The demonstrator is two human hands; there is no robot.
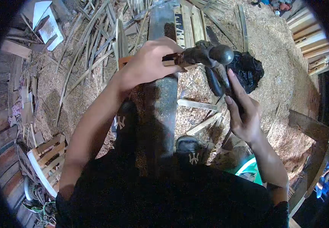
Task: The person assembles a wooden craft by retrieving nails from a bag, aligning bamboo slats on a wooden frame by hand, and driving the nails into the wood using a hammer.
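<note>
My left hand [149,62] reaches over the long beam [164,102] between my legs. Its thumb and fingers close on a dark reddish-brown piece [179,60], mostly hidden by the hand. An orange-brown edge [123,61] shows beside that wrist. My right hand [245,110] grips a hammer by its handle [223,76], index finger stretched along it. The dark hammer head [221,54], rounded at one end, is right at the brown piece. A dark curved object [213,81] hangs below the head. Behind the hammer lies a crumpled black plastic bag [248,70].
Wood shavings [274,57] cover the ground. Long thin offcuts [92,41] lie scattered at the left, and loose strips [197,105] lie by my right shoe [187,146]. Slatted wooden pieces stand at left [50,157] and right [305,34]. A wooden frame [310,125] is at the right.
</note>
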